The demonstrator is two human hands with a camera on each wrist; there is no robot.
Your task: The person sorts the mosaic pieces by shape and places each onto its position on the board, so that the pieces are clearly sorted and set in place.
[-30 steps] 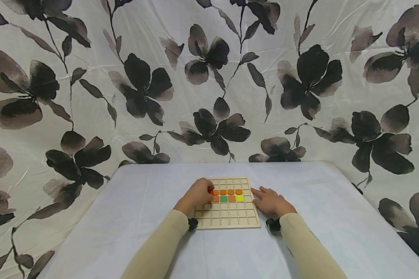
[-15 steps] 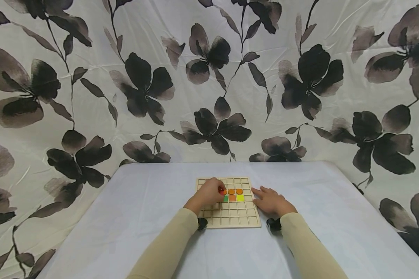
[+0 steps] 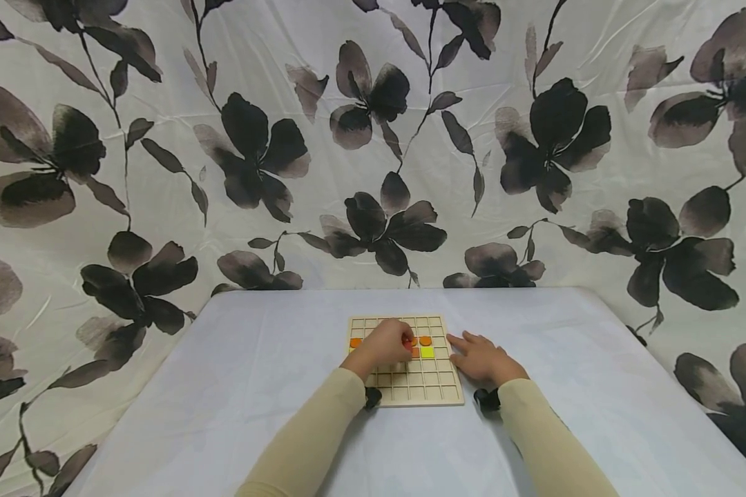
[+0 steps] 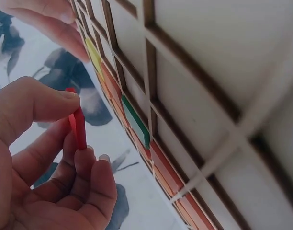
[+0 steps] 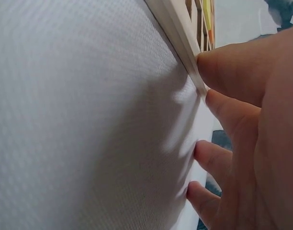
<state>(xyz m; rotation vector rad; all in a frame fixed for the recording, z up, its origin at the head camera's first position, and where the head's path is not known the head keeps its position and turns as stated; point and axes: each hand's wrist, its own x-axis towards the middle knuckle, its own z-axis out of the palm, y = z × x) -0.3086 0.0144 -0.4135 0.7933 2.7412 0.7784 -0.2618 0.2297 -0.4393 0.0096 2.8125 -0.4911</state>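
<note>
A wooden grid board (image 3: 438, 395) lies on the white table. My left hand (image 3: 387, 343) is over its middle and pinches a flat red piece (image 4: 78, 127) between thumb and fingers, held on edge just off the grid. The hand hides part of the board in the head view. Orange discs (image 3: 425, 341) sit in one row, with a yellow tile (image 3: 427, 353) in the row nearer me. The left wrist view also shows a green tile (image 4: 135, 120) in its cell. My right hand (image 3: 481, 357) rests at the board's right side, thumb and index finger touching its rim (image 5: 185, 43).
White cloth covers the table (image 3: 255, 386), which stretches out on both sides of the board. Behind it hangs a curtain (image 3: 323, 172) printed with dark flowers. Each wrist bears a small black camera (image 3: 486, 400).
My left hand has slid to the right along the rows with the red piece, uncovering an orange disc at the left end. The right hand and the board have stayed put.
</note>
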